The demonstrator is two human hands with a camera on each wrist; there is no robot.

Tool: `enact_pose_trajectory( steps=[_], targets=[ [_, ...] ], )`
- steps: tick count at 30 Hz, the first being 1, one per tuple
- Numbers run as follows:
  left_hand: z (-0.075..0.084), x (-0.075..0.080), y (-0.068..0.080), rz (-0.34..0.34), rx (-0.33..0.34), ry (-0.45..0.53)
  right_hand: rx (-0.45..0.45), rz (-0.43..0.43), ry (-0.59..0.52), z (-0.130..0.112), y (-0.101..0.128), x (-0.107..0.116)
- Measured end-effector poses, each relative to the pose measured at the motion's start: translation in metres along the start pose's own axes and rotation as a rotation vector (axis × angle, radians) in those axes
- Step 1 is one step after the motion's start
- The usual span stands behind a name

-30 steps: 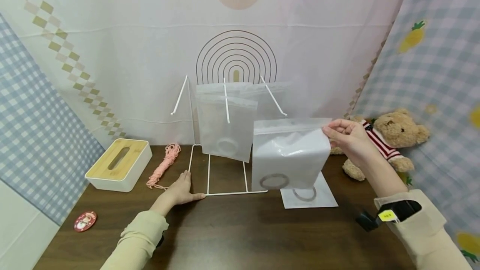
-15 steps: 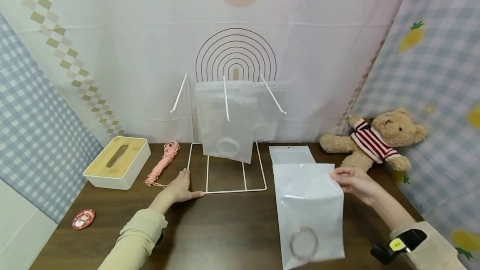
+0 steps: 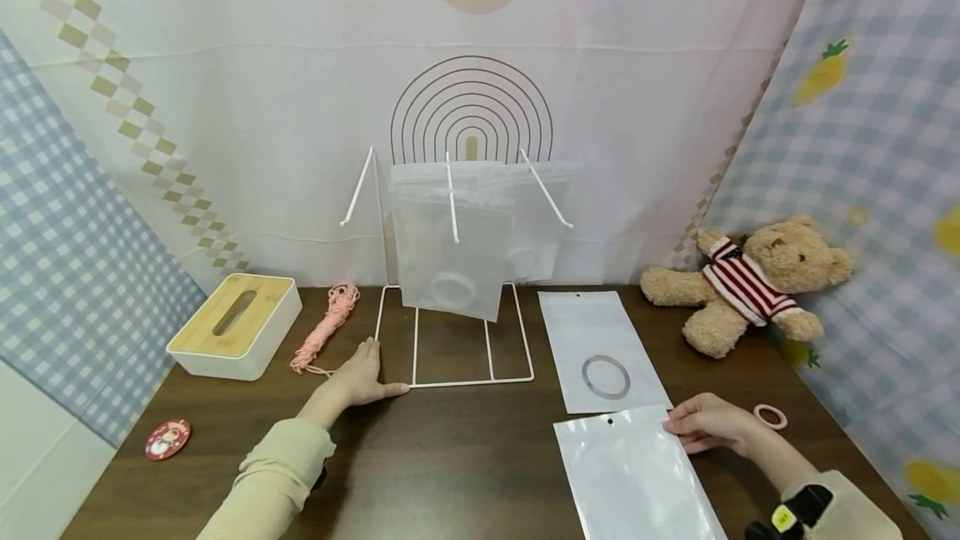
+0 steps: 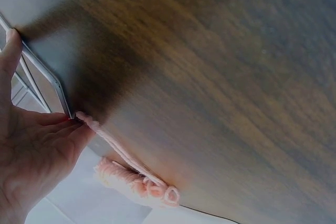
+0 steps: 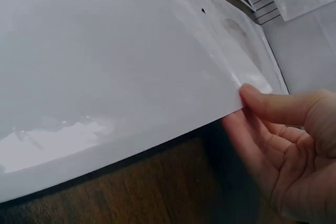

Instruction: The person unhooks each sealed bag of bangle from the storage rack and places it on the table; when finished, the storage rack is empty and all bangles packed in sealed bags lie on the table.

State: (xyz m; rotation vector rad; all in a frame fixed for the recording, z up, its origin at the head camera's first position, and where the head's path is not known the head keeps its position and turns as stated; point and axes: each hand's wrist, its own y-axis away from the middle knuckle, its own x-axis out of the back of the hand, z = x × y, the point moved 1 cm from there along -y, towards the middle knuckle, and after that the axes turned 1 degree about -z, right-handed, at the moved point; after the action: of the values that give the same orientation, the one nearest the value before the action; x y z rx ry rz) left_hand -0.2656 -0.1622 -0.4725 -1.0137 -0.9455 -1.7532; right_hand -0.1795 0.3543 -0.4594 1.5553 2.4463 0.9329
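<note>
My right hand (image 3: 705, 423) pinches the top right corner of a white plastic pouch (image 3: 637, 477) that lies flat on the dark wooden table (image 3: 465, 465) near its front edge. In the right wrist view the thumb sits on top of the pouch (image 5: 105, 77) edge, and the right hand (image 5: 283, 145) has its fingers beneath it. My left hand (image 3: 360, 377) rests flat on the table, with straight fingers touching the front left corner of the white wire rack (image 3: 453, 382). The left wrist view shows the left hand (image 4: 31, 150) against the rack wire (image 4: 47, 82).
Frosted pouches (image 3: 450, 252) hang on the rack's prongs. A second pouch with a ring inside (image 3: 603, 348) lies right of the rack. A small pink ring (image 3: 771, 417), a teddy bear (image 3: 750, 282), a tissue box (image 3: 236, 325), pink cord (image 3: 326, 327) and a red badge (image 3: 168, 438) lie around.
My right hand carried the white pouch down from in front of the rack and toward me; it now lies flat on the table. The left hand has stayed put.
</note>
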Motion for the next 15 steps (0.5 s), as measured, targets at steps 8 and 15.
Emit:
enact_pose_trajectory(
  steps=[8, 15],
  targets=[
    [0.002, 0.000, 0.001, -0.006, -0.001, 0.000, -0.083, 0.152, 0.139, 0.000, 0.003, -0.005],
    [0.003, 0.002, 0.002, -0.008, 0.005, 0.006, -0.149, 0.249, 0.288, -0.011, 0.002, -0.009]
  ],
)
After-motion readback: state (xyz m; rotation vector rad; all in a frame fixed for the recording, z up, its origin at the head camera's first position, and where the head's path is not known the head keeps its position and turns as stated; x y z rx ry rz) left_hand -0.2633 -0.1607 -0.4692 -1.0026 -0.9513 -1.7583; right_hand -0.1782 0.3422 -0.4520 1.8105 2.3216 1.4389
